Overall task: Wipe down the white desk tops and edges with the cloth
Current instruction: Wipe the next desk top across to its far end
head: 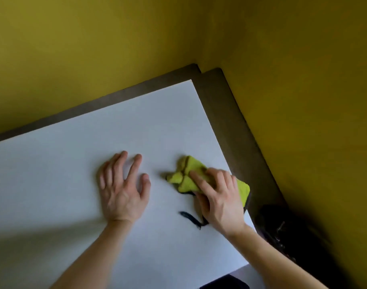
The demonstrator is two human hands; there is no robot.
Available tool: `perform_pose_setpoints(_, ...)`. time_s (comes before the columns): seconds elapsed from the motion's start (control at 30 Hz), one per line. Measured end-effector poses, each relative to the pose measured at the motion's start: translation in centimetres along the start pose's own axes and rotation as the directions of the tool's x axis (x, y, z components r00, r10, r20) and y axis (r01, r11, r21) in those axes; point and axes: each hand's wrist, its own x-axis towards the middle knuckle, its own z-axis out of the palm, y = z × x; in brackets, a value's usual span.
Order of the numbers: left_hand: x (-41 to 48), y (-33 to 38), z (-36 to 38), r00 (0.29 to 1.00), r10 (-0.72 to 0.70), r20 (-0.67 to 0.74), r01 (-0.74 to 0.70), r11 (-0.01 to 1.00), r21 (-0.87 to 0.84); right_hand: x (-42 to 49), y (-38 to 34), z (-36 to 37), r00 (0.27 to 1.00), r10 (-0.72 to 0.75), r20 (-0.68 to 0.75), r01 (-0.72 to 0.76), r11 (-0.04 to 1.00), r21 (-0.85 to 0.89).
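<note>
The right hand [218, 197] seems to grip the cloth [185, 176], its long axis left-right. The left hand [122, 190] lies flat on the desk [74, 163].

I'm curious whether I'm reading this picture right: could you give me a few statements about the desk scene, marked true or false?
1. The cloth is yellow-green. True.
2. The left hand holds the cloth. False: it lies flat on the desk; the right hand holds the cloth.
3. The walls are blue. False: they are yellow.
4. The cloth sits near the desk's right edge. True.
</note>
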Motion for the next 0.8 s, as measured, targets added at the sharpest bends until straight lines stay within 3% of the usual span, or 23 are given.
perform_pose_setpoints(0.07, -0.1, 0.1, 0.1, 1.000, 0.004, 0.003, -0.004, 1.000, 0.002, -3.4, -0.3, -0.9, 0.997, -0.056, 0.051, 0.055, 0.998, 0.010)
perform_pose_setpoints(0.13, 0.0, 0.1, 0.2, 1.000, 0.000, -0.007, 0.000, 1.000, 0.000, -0.4, 0.5, -0.5, 0.998, -0.055, 0.031, 0.054, 0.998, 0.014)
perform_pose_setpoints(0.3, -0.2, -0.2, 0.5, 1.000, 0.007, 0.004, -0.007, 1.000, 0.015, 19.0, -0.7, 3.9, 0.935, 0.276, -0.222, -0.299, 0.952, -0.073)
perform_pose_setpoints(0.4, -0.3, -0.3, 0.7, 1.000, 0.019, -0.011, -0.019, 1.000, 0.020, 21.8, -1.5, 4.7, 0.953, 0.239, -0.187, -0.266, 0.954, -0.138)
perform_pose_setpoints(0.5, -0.3, -0.5, 0.7, 0.999, 0.034, -0.021, -0.034, 0.999, 0.025, 13.9, -0.2, 3.5, 0.980, 0.101, -0.174, -0.120, 0.987, -0.105)
perform_pose_setpoints(0.63, -0.2, -0.2, 0.4, 1.000, 0.026, -0.009, -0.026, 0.999, 0.033, -1.3, 0.7, 0.2, 0.966, 0.193, -0.174, -0.212, 0.972, -0.101)
perform_pose_setpoints(0.7, -0.2, -0.3, 0.4, 1.000, 0.022, -0.008, -0.022, 0.999, 0.041, -6.6, -0.3, -0.1, 0.893, 0.361, -0.269, -0.401, 0.909, -0.115)
perform_pose_setpoints(0.77, 0.0, -0.3, 0.2, 1.000, 0.027, 0.007, -0.027, 0.998, 0.053, -9.4, -4.7, 1.9, 0.734, 0.571, -0.368, -0.622, 0.783, -0.025)
perform_pose_setpoints(0.8, 0.0, -0.3, 0.0, 1.000, 0.023, 0.019, -0.024, 0.998, 0.058, -9.9, -8.1, 3.4, 0.703, 0.606, -0.373, -0.646, 0.763, 0.022)
